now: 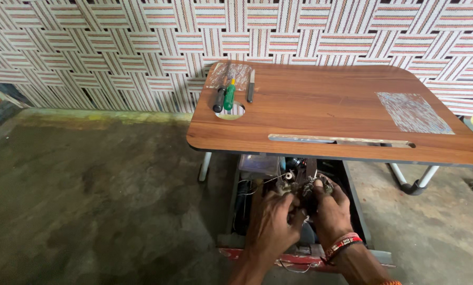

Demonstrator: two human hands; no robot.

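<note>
Both my hands reach into an open dark box [359,211] on the floor, under the front edge of a low wooden table [326,105]. My left hand [271,216] and my right hand [330,208] together grip a small dusty mechanical part [302,187] with thin wires coming off it. The right wrist wears beaded bracelets. What else lies inside the box is mostly hidden by my hands and the tabletop.
On the table's far left lie a black-handled tool [219,98], a green-handled screwdriver [229,95] and a slim grey tool [251,86], beside a round hole. A patterned patch [413,112] sits at the right. A striped woven wall stands behind; the floor is bare concrete.
</note>
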